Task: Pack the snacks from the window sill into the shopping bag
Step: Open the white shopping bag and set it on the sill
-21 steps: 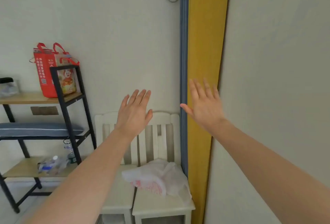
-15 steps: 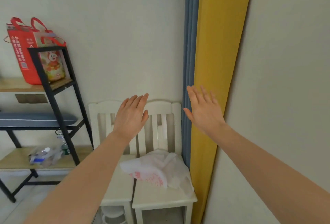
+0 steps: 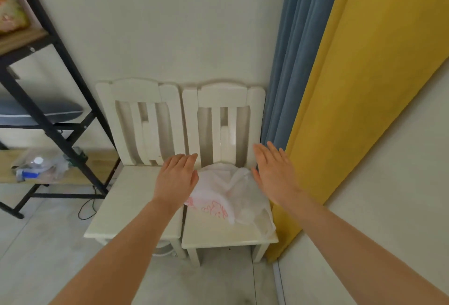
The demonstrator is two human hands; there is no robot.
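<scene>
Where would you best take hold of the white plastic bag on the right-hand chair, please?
Probably the raised crumpled folds at the middle of the white plastic bag, pinched from above: it lies slumped on the chair seat, its thin edges flat against the wood. Its handles cannot be made out.

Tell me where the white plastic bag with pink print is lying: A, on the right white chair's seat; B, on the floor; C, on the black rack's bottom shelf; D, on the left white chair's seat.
A: the white plastic bag lies crumpled on the seat of the right chair, beside the blue curtain, with the left hand and right hand held flat either side.
</scene>
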